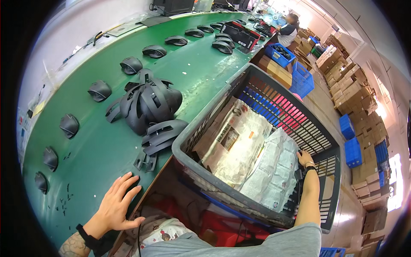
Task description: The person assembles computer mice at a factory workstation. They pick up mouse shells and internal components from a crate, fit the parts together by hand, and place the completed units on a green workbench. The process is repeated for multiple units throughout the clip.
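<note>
My left hand (117, 207) rests on the green worktable (90, 162) near its front edge, fingers spread and holding nothing. Just beyond its fingertips lie small black plastic pieces (146, 162) and a heap of black curved mouse shells (150, 103). My right hand (305, 158) is down inside a large dark grey slatted crate (252, 214), at the right edge of a whitish printed plastic bag (278, 167). Its fingers are partly hidden, so their grip is unclear. Another whitish printed bag (242, 141) lies to the left in the crate. Dark parts show beneath my right wrist.
Several black computer mice (99, 91) stand in a curved row along the table. Tiny black bits (64, 201) lie at the near left. A black-and-red box (239, 35) sits farther back. Blue baskets (302, 80) and stacked cartons (364, 150) stand right; a person (287, 31) sits far off.
</note>
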### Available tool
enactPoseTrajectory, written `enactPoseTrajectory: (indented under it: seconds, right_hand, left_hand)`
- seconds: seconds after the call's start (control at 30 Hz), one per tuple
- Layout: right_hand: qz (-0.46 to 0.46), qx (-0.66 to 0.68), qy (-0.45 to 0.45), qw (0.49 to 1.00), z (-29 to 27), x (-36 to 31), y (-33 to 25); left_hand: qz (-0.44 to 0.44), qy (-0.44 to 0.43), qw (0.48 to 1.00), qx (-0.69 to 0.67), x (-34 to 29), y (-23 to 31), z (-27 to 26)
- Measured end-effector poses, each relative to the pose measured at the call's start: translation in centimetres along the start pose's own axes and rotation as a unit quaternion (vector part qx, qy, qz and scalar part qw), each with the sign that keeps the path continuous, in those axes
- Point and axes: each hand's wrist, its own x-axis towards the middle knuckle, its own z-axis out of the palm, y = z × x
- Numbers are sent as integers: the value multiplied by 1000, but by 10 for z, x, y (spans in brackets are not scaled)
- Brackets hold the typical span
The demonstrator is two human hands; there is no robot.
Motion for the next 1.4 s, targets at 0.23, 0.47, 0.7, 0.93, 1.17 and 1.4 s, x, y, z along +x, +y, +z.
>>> enactPoseTrajectory:
  seconds: [0.23, 0.47, 0.7, 0.93, 1.17, 1.4]
  right_hand:
    - [-13, -63, 65, 996, -5, 2, 13]
    - [-38, -89, 85, 992, 11, 11, 32]
    - [-37, -40, 96, 994, 6, -2, 15]
    - [7, -22, 14, 1000, 4, 9, 30]
    - [-24, -94, -128, 987, -30, 13, 39]
    - [-223, -407, -14, 886, -16, 20, 75]
  left_hand:
    - [12, 16, 1000, -3, 9, -5, 4]
    - [0, 24, 1000, 6, 10, -2, 2]
    - [-8, 35, 999, 6, 8, -1, 4]
    - [-9, 40, 999, 0, 8, -1, 6]
    - [-17, 40, 999, -1, 6, -2, 9]
    - [-11, 35, 999, 1, 6, -4, 10]
